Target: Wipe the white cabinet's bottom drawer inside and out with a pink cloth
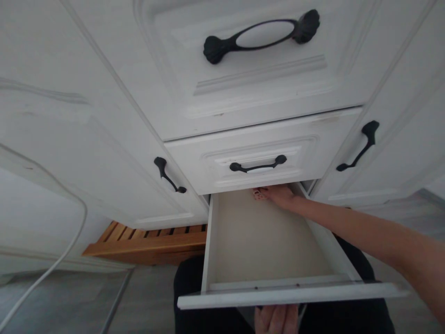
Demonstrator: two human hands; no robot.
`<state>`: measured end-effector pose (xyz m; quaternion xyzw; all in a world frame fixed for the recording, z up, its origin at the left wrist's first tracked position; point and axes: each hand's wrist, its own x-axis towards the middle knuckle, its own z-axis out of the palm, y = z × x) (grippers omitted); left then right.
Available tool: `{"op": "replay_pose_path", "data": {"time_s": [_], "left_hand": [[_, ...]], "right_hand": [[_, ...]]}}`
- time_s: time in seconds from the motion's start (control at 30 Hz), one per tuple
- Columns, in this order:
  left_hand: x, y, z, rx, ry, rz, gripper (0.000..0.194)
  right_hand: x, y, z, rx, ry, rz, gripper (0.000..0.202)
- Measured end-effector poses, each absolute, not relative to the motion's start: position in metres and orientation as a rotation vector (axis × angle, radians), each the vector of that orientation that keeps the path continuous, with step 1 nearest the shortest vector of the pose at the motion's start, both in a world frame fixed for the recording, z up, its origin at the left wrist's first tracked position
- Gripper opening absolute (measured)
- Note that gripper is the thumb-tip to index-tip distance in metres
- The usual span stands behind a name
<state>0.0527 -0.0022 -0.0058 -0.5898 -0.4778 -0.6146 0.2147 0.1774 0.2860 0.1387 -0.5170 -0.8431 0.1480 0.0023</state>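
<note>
Here, the right hand (276, 195) reaches into the back of the pulled-out bottom drawer (267, 241), its curled fingers pinching something small and pinkish (257, 194); the left hand (276, 319) sits under the drawer front (288, 295), its fingers side by side.

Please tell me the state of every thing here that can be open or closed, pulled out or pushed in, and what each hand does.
bottom drawer: pulled out, nothing visible inside.
middle drawer: closed.
top drawer: closed.
left cabinet door: closed.
right cabinet door: closed.
right hand: reaching into the drawer's back.
left hand: under the drawer front.
</note>
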Motion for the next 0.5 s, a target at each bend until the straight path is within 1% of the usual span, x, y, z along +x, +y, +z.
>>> {"op": "replay_pose_path", "data": {"time_s": [0.07,0.13,0.2,0.27,0.33,0.43,0.5], "left_hand": [[0.05,-0.004,-0.003,-1.693,-1.314,-1.678,0.021],[0.046,-0.006,-0.002,-1.756,-1.322,-1.644,0.017],[0.042,-0.009,-0.005,-1.805,-1.292,-1.6,0.016],[0.039,-0.01,-0.008,-1.852,-1.233,-1.56,0.017],[0.038,-0.011,-0.009,-1.861,-1.214,-1.563,0.019],[0.038,-0.013,-0.004,-1.89,-1.271,-1.561,0.026],[0.04,-0.014,0.003,-1.912,-1.318,-1.542,0.026]], "right_hand": [[0.186,0.273,0.132,-1.647,-2.705,0.447,0.043],[0.196,0.254,0.128,-1.657,-2.803,0.464,0.045],[0.206,0.231,0.13,-1.658,-2.896,0.494,0.049],[0.211,0.205,0.134,-1.632,-2.984,0.597,0.054],[0.212,0.181,0.14,-1.626,-3.002,0.869,0.069],[0.206,0.156,0.146,-1.739,-2.793,1.44,0.098],[0.194,0.151,0.148,-1.839,-2.618,1.648,0.108]]}}
